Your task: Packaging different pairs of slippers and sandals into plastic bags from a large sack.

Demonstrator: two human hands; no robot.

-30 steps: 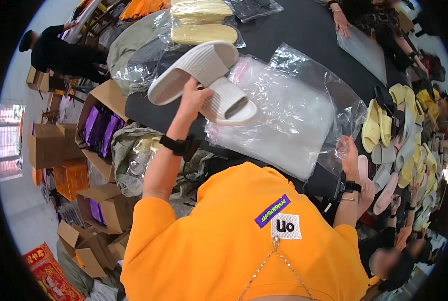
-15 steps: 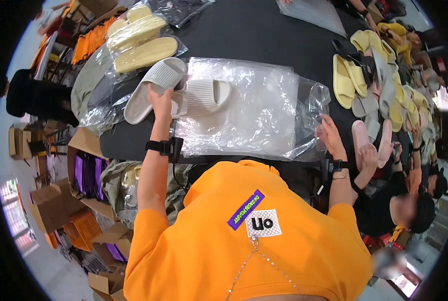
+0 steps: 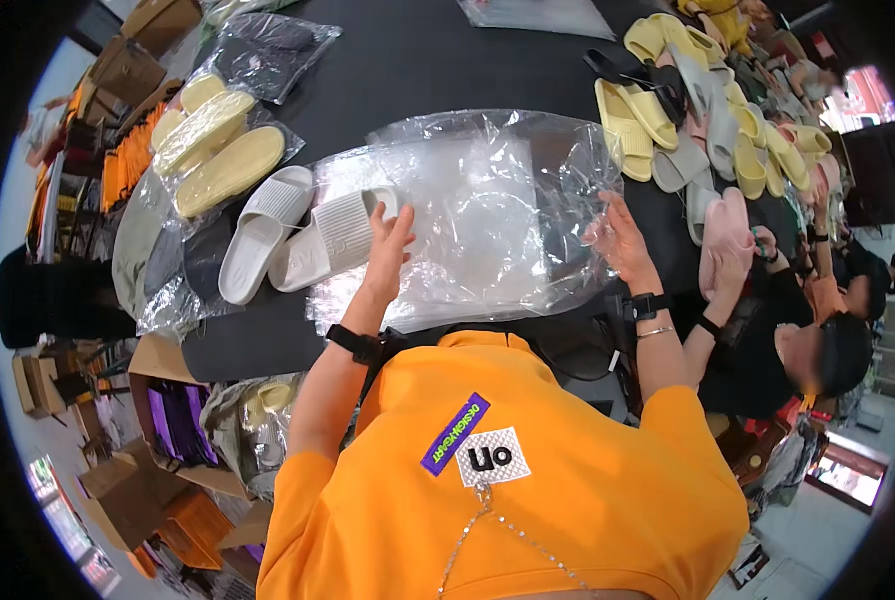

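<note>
Two white slide sandals lie side by side at the left of a stack of clear plastic bags (image 3: 467, 210). The outer sandal (image 3: 257, 245) rests on the black table, and the inner sandal (image 3: 312, 250) overlaps the bags' left edge. By the inner sandal's toe is my left hand (image 3: 390, 250), open with its fingers apart and holding nothing. At the right end of the stack, my right hand (image 3: 619, 238) pinches the rim of the top clear bag (image 3: 567, 170), which bulges upward. Its fingertips are partly hidden by the shiny film.
Yellow slides in clear wrap (image 3: 229, 170) sit at the left, near a dark wrapped packet (image 3: 267, 50). A heap of yellow and grey slides (image 3: 627, 125) covers the right side. Beside me a co-worker's hand (image 3: 732, 265) holds pink slides (image 3: 724, 225). Cardboard boxes (image 3: 117, 500) stand lower left.
My left hand has let go of the outer white sandal and moved right, its fingers spreading. Both sandals now lie together, the inner one turned. The top bag has puffed up at my right hand.
</note>
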